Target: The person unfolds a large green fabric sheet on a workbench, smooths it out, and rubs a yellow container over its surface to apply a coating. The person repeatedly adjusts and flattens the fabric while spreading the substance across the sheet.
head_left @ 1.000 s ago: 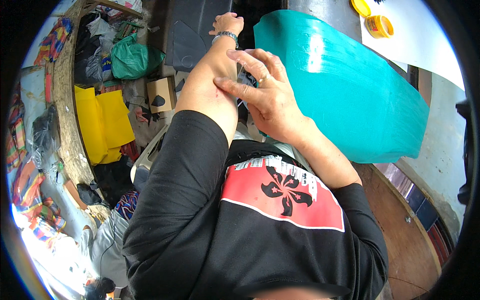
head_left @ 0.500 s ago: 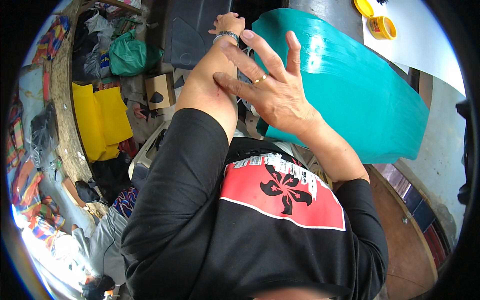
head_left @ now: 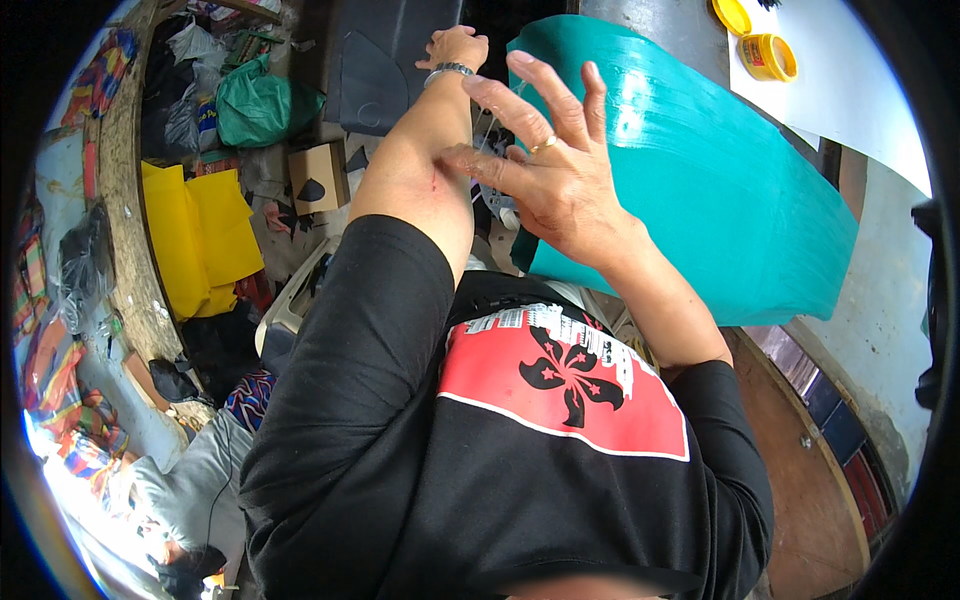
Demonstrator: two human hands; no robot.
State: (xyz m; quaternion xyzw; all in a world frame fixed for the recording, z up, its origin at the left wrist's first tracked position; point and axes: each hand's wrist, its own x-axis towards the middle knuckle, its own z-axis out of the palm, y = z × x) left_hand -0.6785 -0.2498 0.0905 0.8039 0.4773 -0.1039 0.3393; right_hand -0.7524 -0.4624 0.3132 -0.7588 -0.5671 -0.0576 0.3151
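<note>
Stretched forward, my left hand (head_left: pixel 455 48) has its fingers apart beside a dark sheet (head_left: pixel 372 85), and nothing shows in it. A metal-band watch (head_left: pixel 450 70) circles that wrist. My right hand (head_left: pixel 565 185) is open with its fingers spread, a gold ring (head_left: pixel 545 144) on one of them. Its thumb meets the inner edge of my left forearm (head_left: pixel 420 165), close to a small red mark on the skin. Thin shiny strands seem to hang between thumb and fingers. Behind this hand lies a large teal sheet (head_left: pixel 700 170), glossy and wet-looking on top.
A yellow tub (head_left: pixel 767 57) and its yellow lid (head_left: pixel 731 15) rest on a white sheet (head_left: pixel 850 90) at far right. To the left are folded yellow material (head_left: pixel 200 235), a green plastic bag (head_left: pixel 265 103), a cardboard box (head_left: pixel 318 178) and a wooden beam (head_left: pixel 132 220). A person's grey-clothed part shows lower left.
My right hand has moved slightly right, its thumb sliding toward the inner edge of my left forearm. My left hand has hardly moved.
</note>
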